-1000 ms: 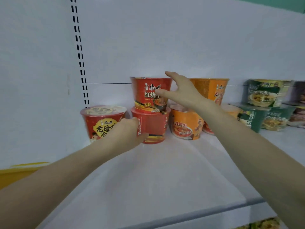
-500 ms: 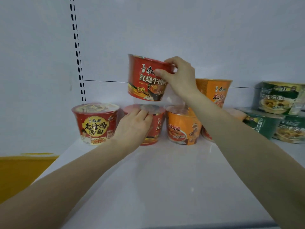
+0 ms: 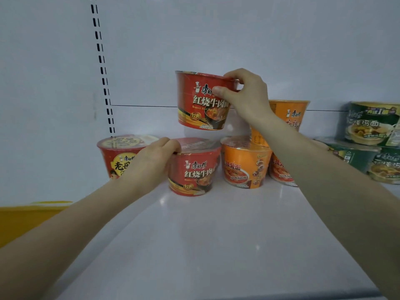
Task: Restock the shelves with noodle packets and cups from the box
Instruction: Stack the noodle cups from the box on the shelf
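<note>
My right hand (image 3: 244, 94) grips the rim of a red beef noodle cup (image 3: 200, 102) and holds it in the air, tilted, above the shelf. Below it a second red beef noodle cup (image 3: 194, 167) stands on the white shelf (image 3: 205, 234). My left hand (image 3: 151, 163) curls round that cup's left side and rim. Left of it, partly hidden by my left hand, stands a red cup with a yellow label (image 3: 118, 154).
Orange cups (image 3: 244, 163) stand right of the red ones, one orange cup (image 3: 292, 113) stacked higher behind my right arm. Green cups (image 3: 372, 124) are stacked at the far right. A perforated upright (image 3: 101, 66) runs up the back wall. A yellow edge (image 3: 26, 215) shows at lower left.
My right hand took the top red cup off the stack and lifted it. My left hand closed on the lower red cup, which now faces forward with its label showing.
</note>
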